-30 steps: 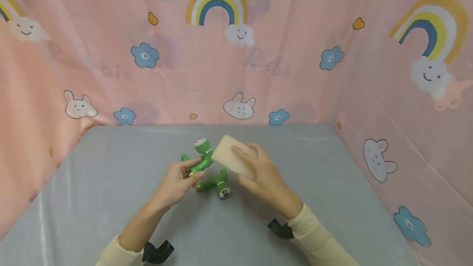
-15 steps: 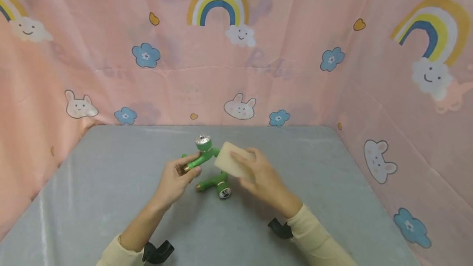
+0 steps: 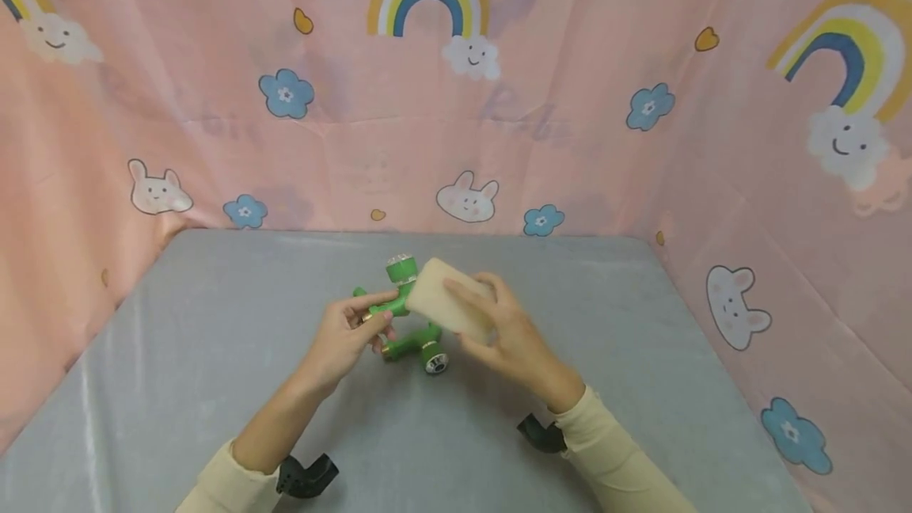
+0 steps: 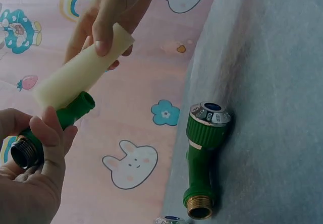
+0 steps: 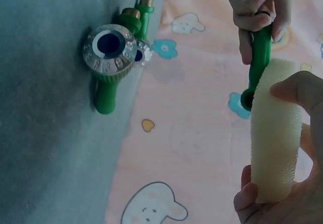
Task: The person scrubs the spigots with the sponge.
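My left hand [image 3: 340, 339] grips a green water tap [image 3: 402, 295] by its brass-threaded end, fingers and thumb curled round it. The tap's round knob with a silvery cap points up in the head view. In my right hand [image 3: 514, 339] is a cream sponge block [image 3: 445, 299], held between thumb and fingers. One corner of the sponge overlaps the tap's spout side, and in the left wrist view the sponge [image 4: 75, 80] lies along the tap body [image 4: 75, 108]. Below both hands, a second green tap [image 4: 199, 158] lies on the table.
A third green tap [image 3: 359, 291] lies farther back, partly hidden behind my left hand; its brass end [image 5: 146, 3] shows in the right wrist view. The grey table [image 3: 214, 370] meets a pink printed curtain [image 3: 342, 172] at the back and sides. Black mounts [image 3: 308, 476] sit at both wrists.
The held tap tilted up, then came back, its knob now slightly farther right. The sponge dipped and rose again against the tap. The head view has shifted slightly.
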`<act>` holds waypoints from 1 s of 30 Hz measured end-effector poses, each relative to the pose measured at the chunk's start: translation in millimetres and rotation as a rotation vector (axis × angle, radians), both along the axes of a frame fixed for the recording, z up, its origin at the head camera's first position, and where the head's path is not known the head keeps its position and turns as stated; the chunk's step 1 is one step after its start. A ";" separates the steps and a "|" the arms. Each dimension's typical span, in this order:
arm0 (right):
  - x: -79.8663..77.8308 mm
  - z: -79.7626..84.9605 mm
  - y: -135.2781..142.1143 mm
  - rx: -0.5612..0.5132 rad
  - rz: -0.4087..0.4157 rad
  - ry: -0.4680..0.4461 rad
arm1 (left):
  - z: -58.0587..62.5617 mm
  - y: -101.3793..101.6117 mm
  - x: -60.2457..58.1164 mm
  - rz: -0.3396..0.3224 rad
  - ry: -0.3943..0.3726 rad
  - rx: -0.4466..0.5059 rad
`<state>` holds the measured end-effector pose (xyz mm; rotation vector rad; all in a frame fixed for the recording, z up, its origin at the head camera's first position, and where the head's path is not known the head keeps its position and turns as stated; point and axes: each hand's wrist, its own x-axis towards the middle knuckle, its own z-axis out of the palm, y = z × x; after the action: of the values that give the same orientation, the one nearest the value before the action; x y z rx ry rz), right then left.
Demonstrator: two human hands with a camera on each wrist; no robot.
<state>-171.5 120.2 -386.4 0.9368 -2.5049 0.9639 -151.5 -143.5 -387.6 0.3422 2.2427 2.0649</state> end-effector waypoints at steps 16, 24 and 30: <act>-1.2 7.2 5.0 -0.096 -0.005 0.124 | -1.6 -3.4 -3.9 0.088 0.053 -0.088; 0.2 5.8 1.6 -0.099 -0.033 0.124 | 2.2 4.0 0.2 0.188 0.123 -0.232; 1.1 6.5 4.9 -0.104 -0.004 0.124 | 3.4 3.6 3.9 0.282 0.250 -0.316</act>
<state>-170.4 125.1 -379.8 0.9301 -2.3299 0.9933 -147.6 -139.8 -384.2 0.2876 2.8635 1.8189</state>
